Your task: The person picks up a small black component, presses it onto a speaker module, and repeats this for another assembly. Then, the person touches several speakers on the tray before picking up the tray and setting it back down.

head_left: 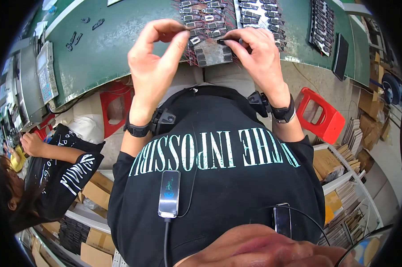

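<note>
My left hand (156, 58) is raised over the near edge of the green table, thumb and forefinger pinched together. What sits at those fingertips is too small to make out. Across from it, my right hand (259, 53) pinches a small black part (221, 42) between thumb and fingers. Between and below both hands lies a grey metal plate (211, 52), bearing rows of small black rectangular parts (200, 57) with thin red wires, like small speakers. More such parts stand in rows farther back on it.
Another set of black parts (268, 14) lies right of the plate, with a dark strip of parts (322, 24) beyond. Loose black pieces (72, 42) and a keypad device (46, 71) are on the left. Red stools (320, 115) stand below the table. A person (54, 164) sits at left.
</note>
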`<control>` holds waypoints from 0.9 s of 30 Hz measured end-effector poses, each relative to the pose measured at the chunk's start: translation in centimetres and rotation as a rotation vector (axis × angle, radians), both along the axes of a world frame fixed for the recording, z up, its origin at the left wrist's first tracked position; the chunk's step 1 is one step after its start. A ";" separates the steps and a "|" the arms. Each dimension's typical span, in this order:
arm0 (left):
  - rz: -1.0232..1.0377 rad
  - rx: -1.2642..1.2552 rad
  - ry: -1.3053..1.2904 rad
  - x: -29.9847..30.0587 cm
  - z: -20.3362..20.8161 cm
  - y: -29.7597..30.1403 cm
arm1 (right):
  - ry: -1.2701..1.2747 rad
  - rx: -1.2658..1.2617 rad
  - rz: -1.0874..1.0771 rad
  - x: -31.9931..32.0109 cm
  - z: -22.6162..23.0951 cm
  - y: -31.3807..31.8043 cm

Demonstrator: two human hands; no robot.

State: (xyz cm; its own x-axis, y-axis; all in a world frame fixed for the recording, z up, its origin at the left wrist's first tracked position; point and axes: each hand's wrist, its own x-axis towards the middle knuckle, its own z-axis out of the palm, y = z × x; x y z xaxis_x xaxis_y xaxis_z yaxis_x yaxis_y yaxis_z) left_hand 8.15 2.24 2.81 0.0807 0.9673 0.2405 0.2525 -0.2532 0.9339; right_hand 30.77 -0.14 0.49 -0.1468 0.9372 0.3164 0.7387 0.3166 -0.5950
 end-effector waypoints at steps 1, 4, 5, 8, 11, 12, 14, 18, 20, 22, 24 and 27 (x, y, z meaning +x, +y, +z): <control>-0.027 0.014 0.016 -0.1 -0.5 -0.4 | -0.013 0.022 0.027 -0.2 -0.2 0.2; -0.080 0.040 0.046 -0.2 -1.5 -1.5 | -0.042 0.053 0.016 -0.1 -0.2 0.1; -0.073 0.017 0.035 -0.2 -1.6 -1.7 | -0.057 0.067 0.009 -0.1 -0.3 0.0; -0.059 -0.030 0.010 -0.1 -1.9 -2.2 | -0.082 0.127 0.004 -0.8 -1.0 0.3; -0.069 -0.094 -0.036 -0.4 -2.0 -2.2 | -0.088 0.169 -0.021 -1.4 -1.1 0.0; -0.066 -0.095 -0.035 -0.4 -2.0 -2.2 | -0.085 0.178 -0.049 -1.5 -1.0 -0.4; -0.089 -0.162 -0.117 -0.5 -1.9 -2.3 | -0.075 0.189 -0.069 -2.0 -0.4 -1.0; -0.103 -0.245 -0.249 -1.5 -2.1 -2.2 | 0.412 -0.202 -0.158 -3.9 1.8 -2.1; -0.098 -0.266 -0.304 -1.9 -1.9 -2.3 | 0.487 -0.270 -0.032 -5.1 2.5 -1.8; -0.133 -0.260 -0.235 -2.6 0.2 -3.2 | 0.544 -0.268 0.095 -6.3 4.2 -1.8; -0.162 -0.208 -0.140 -3.8 2.0 -3.7 | 0.425 -0.295 0.157 -7.5 5.8 -2.2; -0.210 -0.082 0.003 -6.6 4.0 -3.9 | 0.486 -0.436 0.074 -9.9 8.1 -3.6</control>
